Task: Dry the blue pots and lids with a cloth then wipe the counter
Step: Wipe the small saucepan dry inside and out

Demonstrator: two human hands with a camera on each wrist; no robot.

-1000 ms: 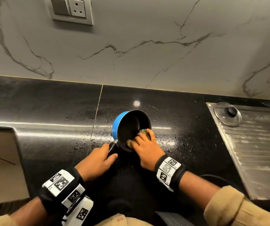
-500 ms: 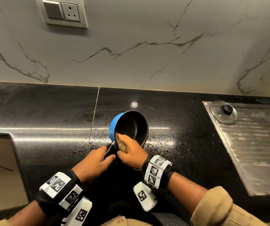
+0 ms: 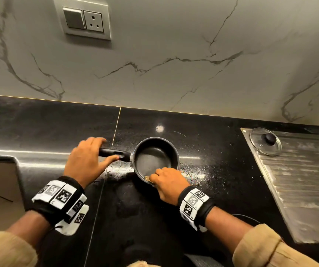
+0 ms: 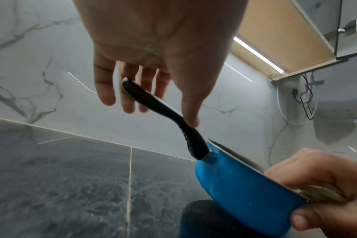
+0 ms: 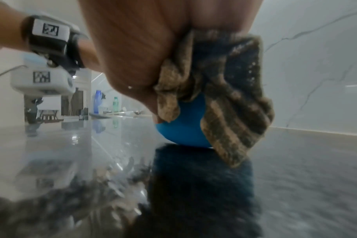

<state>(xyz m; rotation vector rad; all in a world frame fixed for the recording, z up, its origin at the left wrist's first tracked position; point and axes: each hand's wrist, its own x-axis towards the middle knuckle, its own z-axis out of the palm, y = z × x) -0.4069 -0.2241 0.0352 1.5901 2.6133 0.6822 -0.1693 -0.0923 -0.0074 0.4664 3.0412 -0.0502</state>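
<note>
At mid-frame on the wet black table point(image 3: 222, 151) our left hand point(image 3: 86, 160) hangs slack-fingered over the blue pot's point(image 4: 245, 185) handle point(image 3: 114, 152), thumb touching it. Our right hand point(image 3: 169, 185) pinches the cloth point(image 5: 224, 104) over the pot's near rim.

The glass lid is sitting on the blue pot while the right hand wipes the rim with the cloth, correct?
Not quite. The head view shows the glass lid lying on the steel drainboard, apart from the blue pot; the right hand does press the cloth at the rim.
</note>
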